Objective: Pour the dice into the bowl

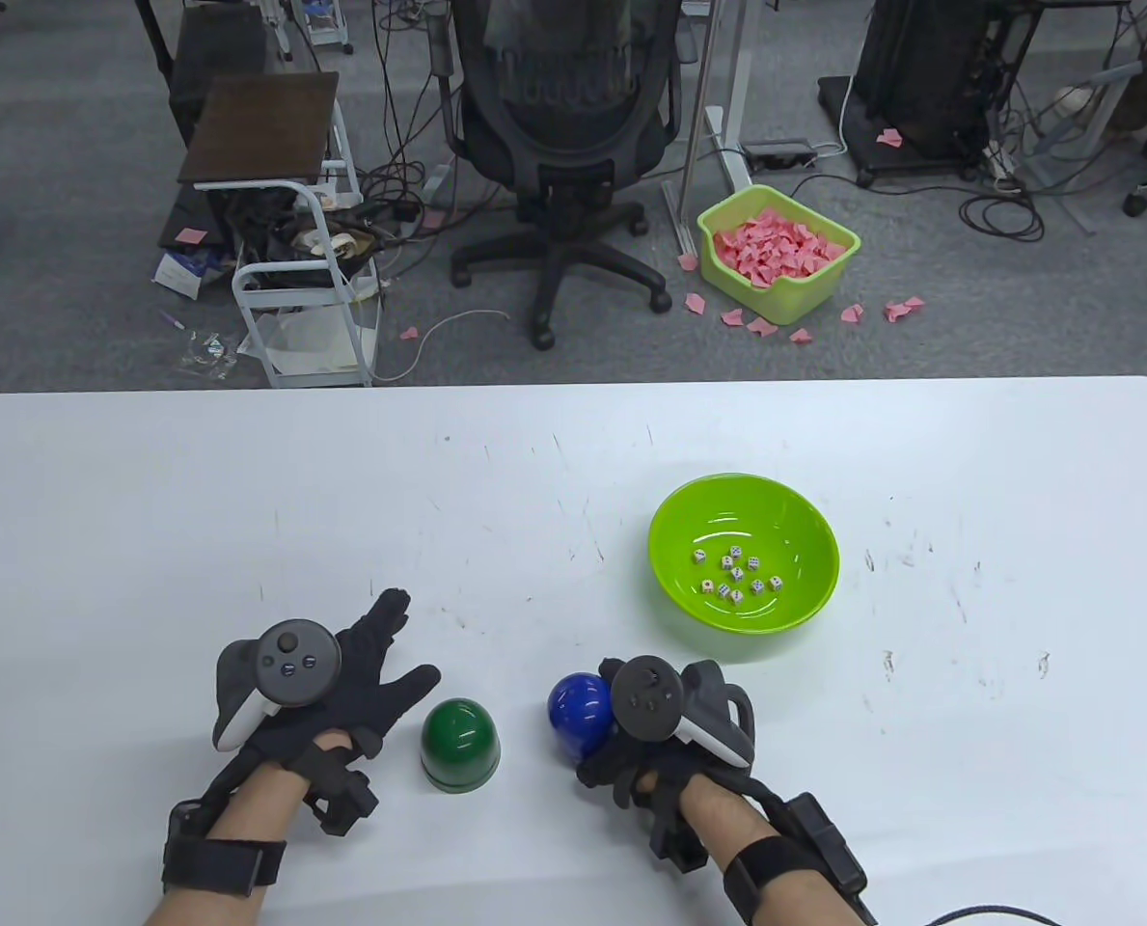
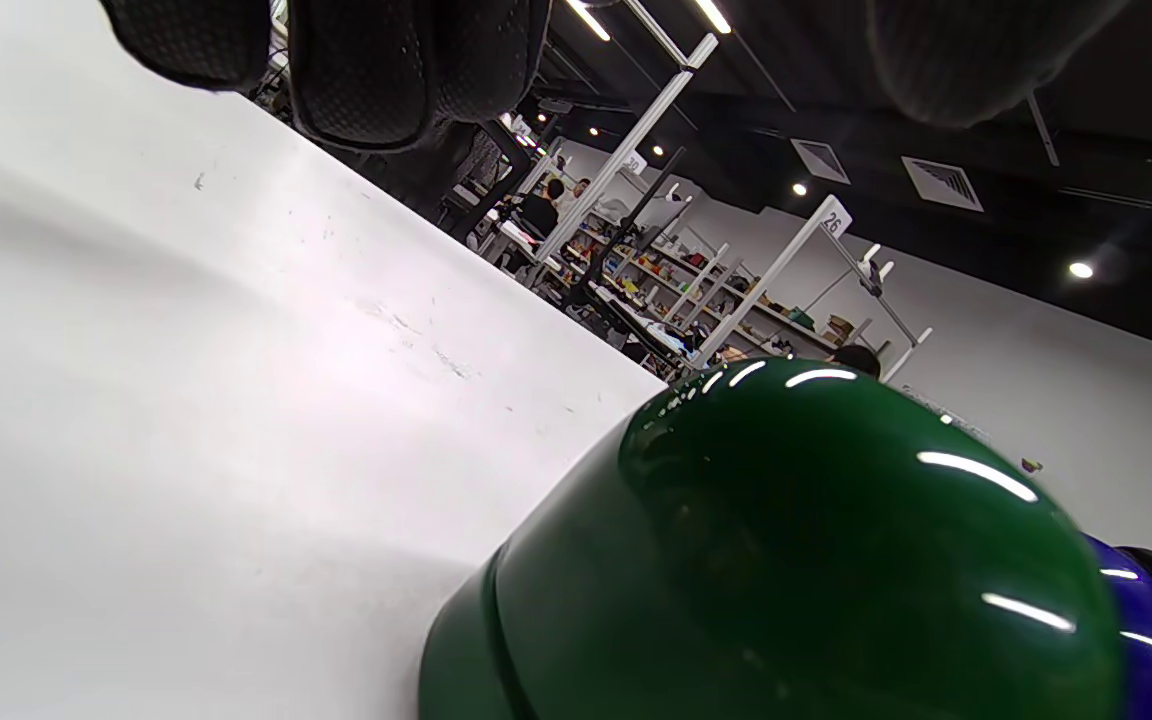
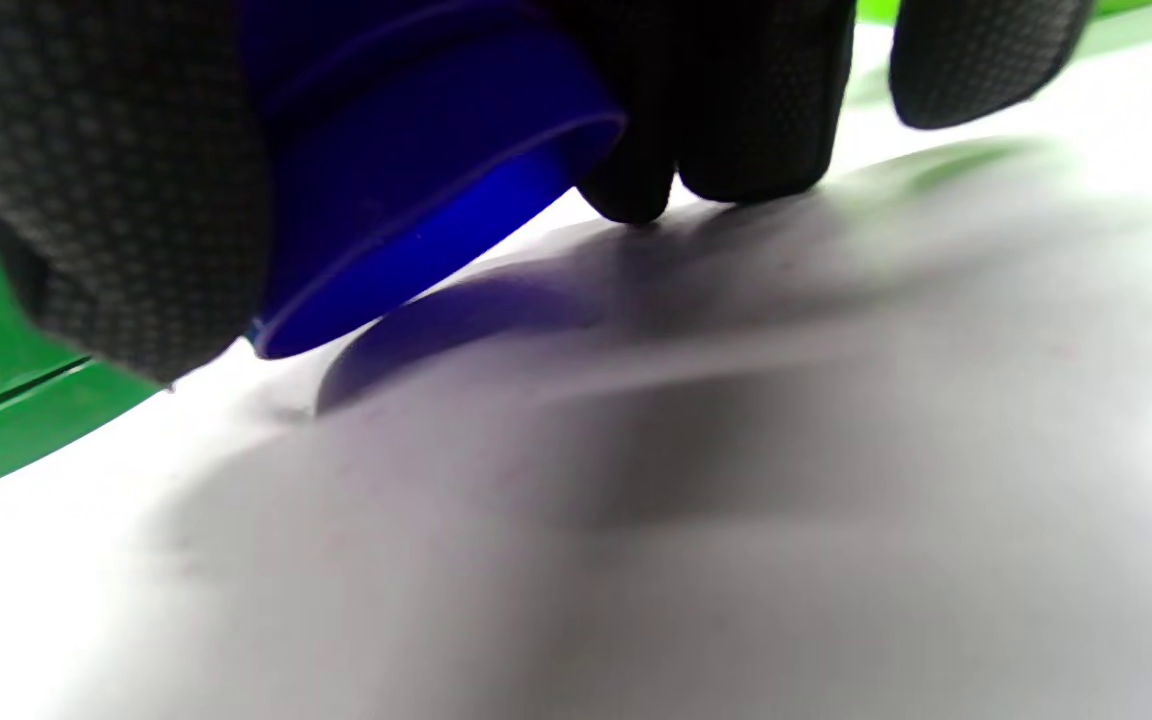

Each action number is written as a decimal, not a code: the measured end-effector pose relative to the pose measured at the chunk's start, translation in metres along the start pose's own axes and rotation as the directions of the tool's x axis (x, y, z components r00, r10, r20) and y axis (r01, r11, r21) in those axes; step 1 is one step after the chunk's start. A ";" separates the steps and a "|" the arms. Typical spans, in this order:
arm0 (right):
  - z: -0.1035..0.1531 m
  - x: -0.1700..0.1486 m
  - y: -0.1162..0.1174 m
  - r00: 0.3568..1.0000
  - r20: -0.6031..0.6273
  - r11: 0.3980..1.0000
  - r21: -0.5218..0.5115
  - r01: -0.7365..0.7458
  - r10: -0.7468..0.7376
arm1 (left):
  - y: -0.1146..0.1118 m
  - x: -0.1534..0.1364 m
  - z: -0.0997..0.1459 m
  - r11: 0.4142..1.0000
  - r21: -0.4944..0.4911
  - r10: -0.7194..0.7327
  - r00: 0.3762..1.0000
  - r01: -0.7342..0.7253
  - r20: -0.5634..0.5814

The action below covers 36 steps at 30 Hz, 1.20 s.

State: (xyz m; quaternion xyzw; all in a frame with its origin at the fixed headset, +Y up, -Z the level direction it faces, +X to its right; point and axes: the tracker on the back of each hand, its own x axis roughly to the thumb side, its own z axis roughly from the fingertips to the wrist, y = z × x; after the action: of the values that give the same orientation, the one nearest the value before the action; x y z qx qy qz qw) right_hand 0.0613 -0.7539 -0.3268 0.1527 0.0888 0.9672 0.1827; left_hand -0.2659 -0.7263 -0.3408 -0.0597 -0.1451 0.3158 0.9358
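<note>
The right hand [image 1: 645,743] gripped a tilted blue cup [image 1: 581,716], its rim partly lifted off the white counter [image 1: 245,502]. The left hand [image 1: 341,675] lay with fingers released beside an upturned green cup [image 1: 459,745]. The dice [image 1: 735,572] sat inside the lime bowl [image 1: 805,526].

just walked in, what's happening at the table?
A person in sensor gloves is working with dice cups. The right hand grips the blue cup, tilted with its rim partly off the white table. The left hand lies open beside the green cup, which stands upside down, untouched. Dice already sit in the lime green bowl.
</note>
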 end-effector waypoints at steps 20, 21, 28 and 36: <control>0.004 -0.016 0.002 0.998 -0.057 0.995 0.098 0.005 0.000 | 0.001 -0.002 -0.001 1.000 -0.019 0.012 1.000 -0.012 -0.008; 0.004 -0.017 0.001 0.998 -0.058 0.995 0.103 0.017 -0.011 | 0.001 -0.001 -0.001 1.000 -0.018 0.013 1.000 -0.013 -0.007; 0.010 -0.020 -0.013 0.999 -0.039 0.996 0.082 0.030 -0.027 | 0.002 -0.001 -0.001 1.000 -0.006 0.012 1.000 -0.012 0.010; 0.011 -0.013 -0.030 0.999 0.004 0.999 0.012 0.052 -0.052 | 0.004 0.010 0.004 1.000 0.026 -0.009 0.998 0.007 0.068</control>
State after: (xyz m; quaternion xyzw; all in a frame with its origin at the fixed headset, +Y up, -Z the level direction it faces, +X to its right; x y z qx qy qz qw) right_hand 0.0864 -0.7297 -0.3270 0.1534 0.0981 0.9612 0.2072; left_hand -0.2624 -0.7169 -0.3359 -0.0361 -0.1728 0.3158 0.9322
